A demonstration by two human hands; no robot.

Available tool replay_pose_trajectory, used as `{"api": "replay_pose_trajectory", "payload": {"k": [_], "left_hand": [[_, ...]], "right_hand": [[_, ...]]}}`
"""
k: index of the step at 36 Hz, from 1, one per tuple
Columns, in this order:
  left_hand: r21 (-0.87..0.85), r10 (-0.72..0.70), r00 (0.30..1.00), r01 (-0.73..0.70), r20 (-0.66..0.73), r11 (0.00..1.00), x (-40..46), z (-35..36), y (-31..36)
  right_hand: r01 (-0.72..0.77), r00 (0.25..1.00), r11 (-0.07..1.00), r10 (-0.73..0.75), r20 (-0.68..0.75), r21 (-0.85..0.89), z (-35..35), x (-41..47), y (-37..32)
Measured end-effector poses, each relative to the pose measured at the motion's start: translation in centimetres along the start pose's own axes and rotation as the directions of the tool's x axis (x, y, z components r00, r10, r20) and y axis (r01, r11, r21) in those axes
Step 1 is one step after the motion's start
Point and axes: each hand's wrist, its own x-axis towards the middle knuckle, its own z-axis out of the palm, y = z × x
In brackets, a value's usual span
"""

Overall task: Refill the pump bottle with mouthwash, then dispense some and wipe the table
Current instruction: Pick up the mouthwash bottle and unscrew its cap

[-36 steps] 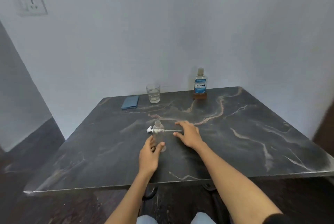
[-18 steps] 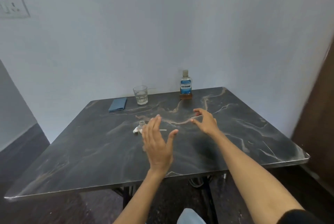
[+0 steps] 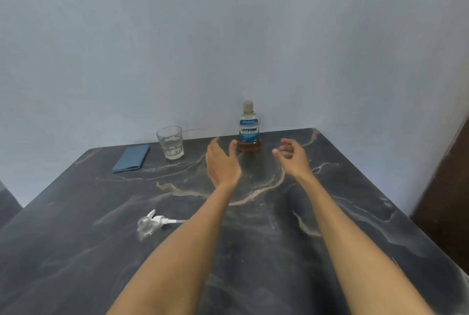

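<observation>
The mouthwash bottle [image 3: 249, 128] stands capped at the far edge of the dark marble table [image 3: 330, 213], with a blue label and amber liquid low in it. My left hand [image 3: 221, 162] hovers just left of its base, fingers straight and spread, holding nothing. My right hand [image 3: 291, 158] hangs to the right of the bottle with loosely curled fingers, also empty. The small clear pump bottle [image 3: 145, 225] stands uncapped near the table's middle left. Its white pump head [image 3: 162, 220] lies beside it, the tube pointing right.
A clear drinking glass [image 3: 170, 142] holding some clear liquid stands left of the mouthwash. A folded blue cloth [image 3: 132, 158] lies further left. The wall runs right behind the table's far edge, and a dark wooden surface [image 3: 451, 187] stands at the right.
Both hands left the pump bottle and reached forward to either side of the mouthwash bottle. The pump bottle and pump head stay behind on the table; the view has moved closer.
</observation>
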Motion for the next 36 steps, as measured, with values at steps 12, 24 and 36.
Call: {"api": "replay_pose_trajectory", "payload": {"k": [12, 24, 36], "left_hand": [[-0.129, -0.133, 0.956, 0.171, 0.262, 0.977, 9.3, 8.9, -3.5], [-0.13, -0.073, 0.934, 0.126, 0.35, 0.983, 11.3, 13.4, -4.6], [-0.191, -0.088, 0.977, 0.125, 0.194, 0.974, 9.7, 11.9, -2.8]], "right_hand": [[-0.026, 0.998, 0.998, 0.022, 0.067, 0.054, 5.0, 10.6, 2.7], [0.024, 0.997, 0.996, -0.03, 0.074, 0.085, 9.9, 13.3, 5.9], [0.085, 0.996, 0.994, -0.086, 0.013, 0.064, 8.2, 11.6, 3.6]]}}
